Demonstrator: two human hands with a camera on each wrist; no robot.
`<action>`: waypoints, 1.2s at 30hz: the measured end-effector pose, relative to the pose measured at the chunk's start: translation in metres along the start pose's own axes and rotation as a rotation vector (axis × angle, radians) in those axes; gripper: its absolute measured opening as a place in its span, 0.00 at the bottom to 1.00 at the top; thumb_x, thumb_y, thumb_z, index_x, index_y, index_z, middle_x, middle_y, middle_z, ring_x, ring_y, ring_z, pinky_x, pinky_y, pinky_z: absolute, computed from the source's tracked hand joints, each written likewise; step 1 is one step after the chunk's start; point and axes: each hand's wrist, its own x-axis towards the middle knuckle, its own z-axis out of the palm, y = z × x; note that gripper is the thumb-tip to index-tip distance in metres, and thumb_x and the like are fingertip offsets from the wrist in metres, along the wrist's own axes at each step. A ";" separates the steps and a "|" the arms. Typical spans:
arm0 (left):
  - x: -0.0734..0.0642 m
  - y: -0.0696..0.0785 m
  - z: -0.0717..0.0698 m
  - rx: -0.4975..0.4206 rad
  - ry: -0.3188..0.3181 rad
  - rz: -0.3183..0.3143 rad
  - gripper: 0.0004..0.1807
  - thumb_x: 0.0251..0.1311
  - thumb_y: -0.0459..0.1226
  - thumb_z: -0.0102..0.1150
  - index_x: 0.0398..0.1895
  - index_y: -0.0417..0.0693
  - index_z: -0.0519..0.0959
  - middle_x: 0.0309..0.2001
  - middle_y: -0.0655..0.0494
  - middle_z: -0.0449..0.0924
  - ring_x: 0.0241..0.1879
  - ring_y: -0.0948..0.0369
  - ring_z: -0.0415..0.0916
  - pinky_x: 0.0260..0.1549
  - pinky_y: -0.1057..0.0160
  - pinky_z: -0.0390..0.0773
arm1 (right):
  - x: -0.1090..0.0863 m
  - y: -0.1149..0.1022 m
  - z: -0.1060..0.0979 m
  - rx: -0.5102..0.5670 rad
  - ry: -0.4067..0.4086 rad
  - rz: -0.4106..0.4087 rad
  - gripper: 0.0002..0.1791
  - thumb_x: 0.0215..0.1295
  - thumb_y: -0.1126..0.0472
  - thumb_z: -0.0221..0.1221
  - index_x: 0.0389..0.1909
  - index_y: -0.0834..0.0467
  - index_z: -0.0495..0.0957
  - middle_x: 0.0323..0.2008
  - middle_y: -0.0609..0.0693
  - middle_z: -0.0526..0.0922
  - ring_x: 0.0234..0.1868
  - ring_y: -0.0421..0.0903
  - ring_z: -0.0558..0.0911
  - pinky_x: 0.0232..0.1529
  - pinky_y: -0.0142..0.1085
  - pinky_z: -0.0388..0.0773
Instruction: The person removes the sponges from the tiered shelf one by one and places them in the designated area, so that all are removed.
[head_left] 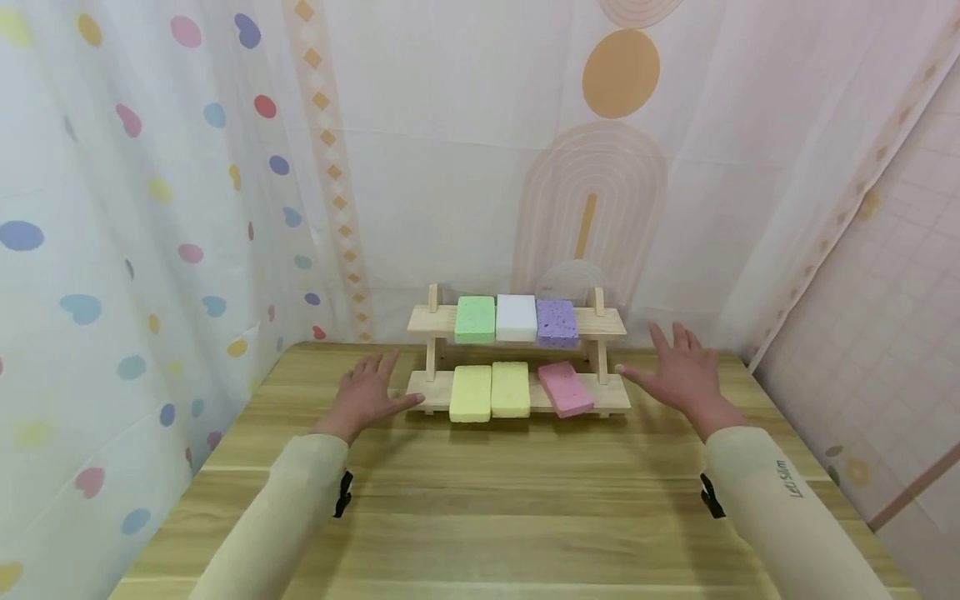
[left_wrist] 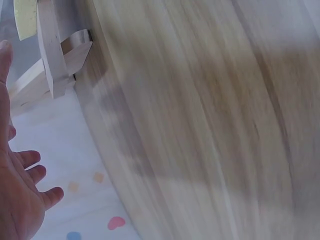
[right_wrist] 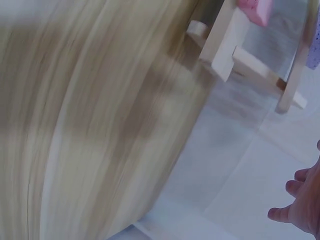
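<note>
A small two-tier wooden rack point(head_left: 611, 322) stands near the back of the table. On its upper shelf sit a green sponge point(head_left: 476, 319), a white sponge point(head_left: 517, 317) and a purple speckled sponge point(head_left: 557, 322), side by side. The lower shelf carries two yellow sponges point(head_left: 471, 393) on the left and a pink sponge point(head_left: 566, 389), turned askew, on the right. My left hand point(head_left: 367, 393) is spread beside the rack's left end, its thumb close to the lower shelf. Beyond the right end, my right hand point(head_left: 684, 375) is spread too, holding nothing.
The rack stands on a wood-grain table point(head_left: 480, 517). A white curtain point(head_left: 435, 150) with printed shapes hangs behind it, and a dotted curtain point(head_left: 150, 200) runs along the left. Another pale patterned curtain point(head_left: 885, 292) borders the right side.
</note>
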 end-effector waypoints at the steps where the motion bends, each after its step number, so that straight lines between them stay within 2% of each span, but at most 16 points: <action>1: 0.001 0.001 0.001 -0.007 0.000 -0.001 0.58 0.59 0.68 0.56 0.78 0.39 0.48 0.73 0.27 0.50 0.70 0.29 0.47 0.64 0.29 0.49 | 0.002 -0.002 0.000 -0.001 0.003 0.002 0.58 0.63 0.23 0.48 0.79 0.61 0.44 0.74 0.75 0.42 0.72 0.74 0.46 0.61 0.75 0.43; 7: 0.004 0.006 0.008 -0.066 -0.002 -0.018 0.56 0.59 0.67 0.57 0.78 0.40 0.52 0.72 0.28 0.52 0.70 0.31 0.49 0.63 0.30 0.53 | 0.009 -0.018 0.000 0.048 0.017 0.014 0.56 0.65 0.26 0.48 0.79 0.59 0.42 0.74 0.74 0.42 0.72 0.74 0.47 0.63 0.73 0.46; 13: 0.004 0.008 0.017 -0.150 -0.003 -0.027 0.54 0.61 0.64 0.59 0.78 0.40 0.52 0.71 0.28 0.55 0.70 0.32 0.50 0.64 0.32 0.54 | 0.017 -0.036 0.002 0.097 0.050 0.022 0.55 0.64 0.24 0.47 0.80 0.55 0.43 0.75 0.72 0.46 0.72 0.72 0.50 0.63 0.71 0.51; 21: 0.004 0.005 0.029 -0.252 -0.021 -0.058 0.53 0.61 0.62 0.60 0.78 0.42 0.50 0.71 0.26 0.53 0.69 0.31 0.53 0.61 0.32 0.59 | 0.024 -0.055 0.007 0.150 0.095 0.034 0.54 0.65 0.27 0.50 0.79 0.57 0.46 0.74 0.69 0.50 0.72 0.71 0.53 0.63 0.69 0.56; 30: 0.007 0.000 0.045 -0.377 -0.017 -0.074 0.51 0.64 0.60 0.58 0.77 0.37 0.50 0.73 0.29 0.53 0.71 0.33 0.51 0.65 0.35 0.55 | 0.027 -0.071 0.016 0.218 0.138 0.060 0.53 0.66 0.28 0.51 0.78 0.60 0.50 0.72 0.69 0.56 0.69 0.70 0.59 0.60 0.68 0.61; 36: 0.009 0.001 0.051 -0.470 -0.017 -0.089 0.51 0.65 0.59 0.58 0.77 0.36 0.49 0.74 0.32 0.52 0.72 0.35 0.51 0.66 0.36 0.55 | 0.028 -0.084 0.020 0.290 0.138 0.130 0.52 0.65 0.30 0.54 0.79 0.58 0.49 0.72 0.69 0.56 0.69 0.69 0.60 0.61 0.67 0.60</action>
